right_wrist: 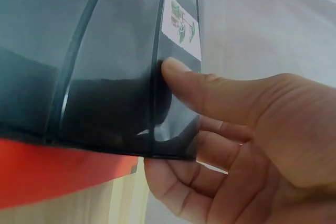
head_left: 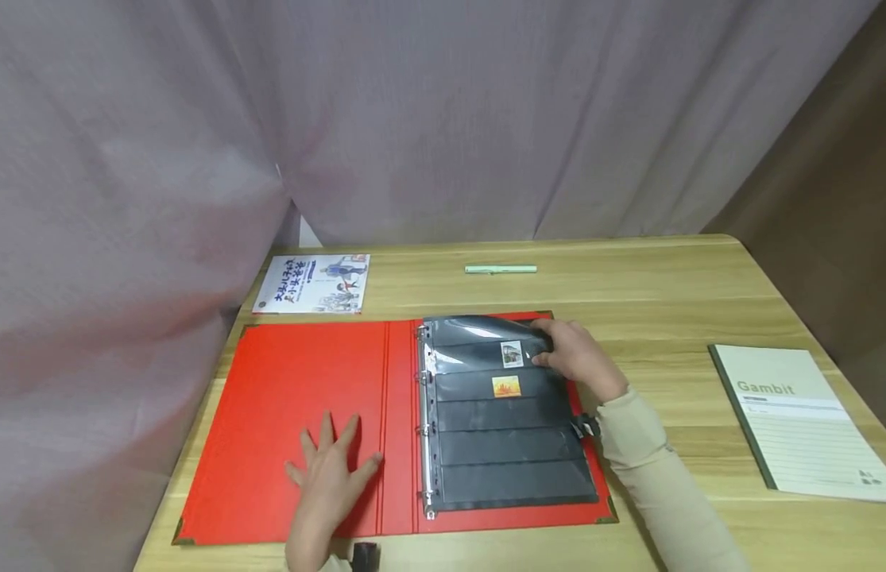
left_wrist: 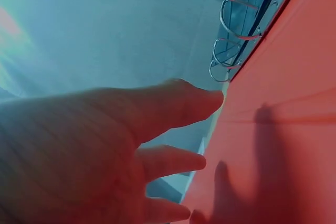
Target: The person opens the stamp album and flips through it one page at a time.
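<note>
A red ring binder (head_left: pixel 307 373) lies spread wide on the table, with black stamp pages (head_left: pixel 510 441) on metal rings (left_wrist: pixel 231 22) along its spine. Two stamps sit in the page's clear strips: a pale one with a dark picture (head_left: pixel 511 354) and an orange-yellow one (head_left: pixel 506 387). My right hand (head_left: pixel 578 353) pinches the page's upper right edge, thumb on top and fingers beneath, and the page bends up there. Over the red left cover, my left hand (head_left: pixel 328 481) has its fingers spread, holding nothing.
A picture booklet (head_left: pixel 314 284) lies at the back left and a light green pen (head_left: pixel 501 269) at the back middle. On the right is a notebook (head_left: pixel 800 413) marked "Gambit". Curtains (head_left: pixel 443 119) hang behind the wooden table (head_left: pixel 671 318).
</note>
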### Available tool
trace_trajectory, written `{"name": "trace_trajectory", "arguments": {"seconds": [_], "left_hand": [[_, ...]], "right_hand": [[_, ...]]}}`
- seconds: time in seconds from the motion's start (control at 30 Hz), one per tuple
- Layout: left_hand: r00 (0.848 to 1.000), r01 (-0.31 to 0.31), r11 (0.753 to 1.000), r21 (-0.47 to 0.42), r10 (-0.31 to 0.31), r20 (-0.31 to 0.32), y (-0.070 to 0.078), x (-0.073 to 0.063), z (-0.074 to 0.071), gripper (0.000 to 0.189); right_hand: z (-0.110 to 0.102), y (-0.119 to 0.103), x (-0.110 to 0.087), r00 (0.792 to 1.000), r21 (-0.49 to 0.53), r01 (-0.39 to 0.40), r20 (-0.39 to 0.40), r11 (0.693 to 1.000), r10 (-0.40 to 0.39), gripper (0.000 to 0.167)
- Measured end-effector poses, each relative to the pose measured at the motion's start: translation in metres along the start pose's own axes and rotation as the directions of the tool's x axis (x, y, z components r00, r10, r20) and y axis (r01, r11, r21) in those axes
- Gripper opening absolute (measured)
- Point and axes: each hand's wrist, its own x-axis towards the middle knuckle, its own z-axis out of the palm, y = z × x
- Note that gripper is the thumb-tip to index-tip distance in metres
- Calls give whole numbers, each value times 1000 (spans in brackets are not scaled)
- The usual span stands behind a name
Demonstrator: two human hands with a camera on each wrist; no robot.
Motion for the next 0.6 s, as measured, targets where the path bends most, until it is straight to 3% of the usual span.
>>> {"name": "trace_trajectory", "arguments": {"seconds": [0.1, 0.33, 0.6], "left_hand": [[1000, -14, 1000, -1, 14, -1, 1, 6, 0, 70], [995, -35, 999, 9, 34, 91, 5, 17, 0, 75], [995, -41, 999, 8, 40, 89, 10, 29, -3, 80]], "right_hand": [[-4, 1, -1, 1000, 4, 21, 14, 1000, -21, 57], [-10, 1, -4, 995, 10, 87, 38, 996, -87, 63], [-26, -6, -16, 990, 62, 129, 45, 990, -132, 71]]}}
